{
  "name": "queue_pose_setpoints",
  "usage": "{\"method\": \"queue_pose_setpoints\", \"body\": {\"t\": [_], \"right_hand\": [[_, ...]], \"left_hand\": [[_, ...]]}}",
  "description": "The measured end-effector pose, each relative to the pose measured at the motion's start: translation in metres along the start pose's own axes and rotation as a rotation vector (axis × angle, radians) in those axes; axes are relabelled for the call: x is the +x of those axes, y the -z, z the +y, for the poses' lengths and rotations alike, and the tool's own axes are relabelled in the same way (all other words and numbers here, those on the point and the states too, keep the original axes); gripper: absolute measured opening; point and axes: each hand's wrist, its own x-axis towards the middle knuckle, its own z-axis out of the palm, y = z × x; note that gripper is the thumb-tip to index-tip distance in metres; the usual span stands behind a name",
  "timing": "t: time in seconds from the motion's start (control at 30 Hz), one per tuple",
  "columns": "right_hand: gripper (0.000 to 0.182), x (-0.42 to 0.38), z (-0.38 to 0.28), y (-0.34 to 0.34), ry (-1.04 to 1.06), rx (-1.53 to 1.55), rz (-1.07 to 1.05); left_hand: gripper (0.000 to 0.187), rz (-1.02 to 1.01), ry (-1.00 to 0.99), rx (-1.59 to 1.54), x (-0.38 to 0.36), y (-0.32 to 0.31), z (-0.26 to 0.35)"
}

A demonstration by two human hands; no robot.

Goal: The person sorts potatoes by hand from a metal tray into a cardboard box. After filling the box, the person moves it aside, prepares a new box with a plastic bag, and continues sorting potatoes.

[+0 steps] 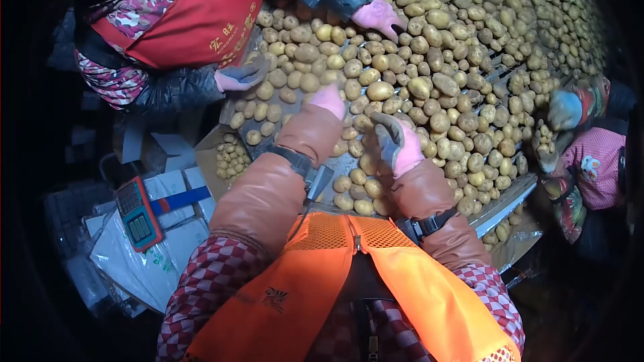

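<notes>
Many yellow-brown potatoes (pixel 439 84) lie spread over a metal sorting table (pixel 327 191). My left hand (pixel 328 100), in a pink glove, is over the potatoes at the centre; its fingers are blurred, and what they hold, if anything, cannot be made out. To its right, my right hand (pixel 398 142), in a pink and grey glove, has its fingers curved apart from the thumb among the potatoes, with nothing visible held. A few loose potatoes lie on the metal between my forearms.
A co-worker in a red apron (pixel 194 17) reaches both gloved hands over the potatoes at the upper left. Another person in a pink checked garment (pixel 594 161) works at the right. A cardboard box of small potatoes (pixel 231 159) stands left, beside a red and blue scale (pixel 139 214).
</notes>
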Motion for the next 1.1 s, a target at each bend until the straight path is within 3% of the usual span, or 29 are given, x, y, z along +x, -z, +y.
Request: {"method": "queue_pose_setpoints", "body": {"t": [0.13, 0.17, 0.23, 0.27, 0.3, 0.33, 0.4, 0.43, 0.5, 0.53, 0.63, 0.67, 0.77, 0.8, 0.87, 0.9, 1.0, 1.07, 1.1], "right_hand": [[0.035, 0.000, -0.001, 0.007, -0.216, 0.351, -0.095], [0.039, 0.003, -0.013, 0.010, -0.395, 0.625, -0.046], [0.047, 0.002, -0.045, 0.014, -0.759, 1.185, 0.057], [0.053, -0.001, -0.036, 0.014, -0.696, 1.227, -0.012], [0.052, 0.000, -0.024, 0.015, -0.717, 1.153, -0.016], [0.050, 0.002, -0.012, 0.017, -0.736, 1.079, -0.018], [0.051, 0.003, -0.024, 0.025, -0.750, 0.883, 0.019], [0.048, -0.001, -0.015, 0.028, -0.712, 0.933, -0.006], [0.042, -0.008, 0.005, 0.035, -0.640, 1.033, -0.056], [0.037, -0.010, 0.006, 0.036, -0.740, 0.978, 0.018], [0.033, -0.004, 0.034, 0.041, -0.813, 1.132, 0.022], [0.030, 0.000, 0.043, 0.045, -0.873, 1.195, -0.030], [0.029, 0.042, 0.002, 0.054, -0.715, 0.846, 0.015], [0.033, 0.063, 0.064, 0.047, -0.333, 0.549, -0.055], [0.042, 0.093, 0.067, 0.055, -0.386, 0.395, -0.065], [0.047, 0.107, 0.006, 0.071, -0.820, 0.534, -0.008], [0.046, 0.147, 0.061, 0.102, -0.513, 0.580, -0.042], [0.048, 0.167, 0.106, 0.130, -0.457, 0.757, 0.149], [0.052, 0.160, 0.084, 0.136, -0.422, 0.721, 0.289]], "left_hand": [[0.035, -0.037, 0.003, -0.443, -0.030, 0.027, -0.003], [0.036, -0.060, 0.006, -0.562, -0.038, 0.033, 0.001], [0.036, -0.142, -0.227, -0.852, -0.019, -0.021, -0.012], [0.036, -0.176, -0.386, -0.769, -0.045, 0.015, 0.008], [0.037, -0.203, -0.551, -0.681, -0.058, 0.036, 0.023], [0.033, -0.018, -0.638, -0.542, -0.047, 0.039, 0.031], [0.035, 0.008, -0.584, -0.453, -0.009, 0.044, 0.049], [0.037, 0.024, -0.556, -0.411, 0.008, 0.044, 0.057], [0.041, 0.248, -0.613, -0.123, 0.034, 0.026, 0.067], [0.043, 0.356, -0.636, 0.022, 0.043, 0.015, 0.069], [0.051, 0.214, -0.677, 0.166, 0.007, 0.009, 0.063], [0.050, 0.328, -0.716, 0.144, -0.006, 0.005, 0.056], [0.056, 0.072, -0.642, -0.085, -0.029, -0.007, 0.032], [0.055, 0.104, -0.667, -0.081, -0.036, -0.012, 0.024], [0.053, 0.171, -0.721, -0.074, -0.046, -0.024, 0.009], [0.051, 0.165, -0.733, -0.054, -0.050, -0.029, 0.002], [0.044, 0.148, -0.751, -0.034, -0.063, -0.035, -0.018], [0.037, 0.150, -0.760, -0.064, -0.067, -0.031, -0.023], [0.034, 0.147, -0.747, -0.076, -0.069, -0.029, -0.023]]}}
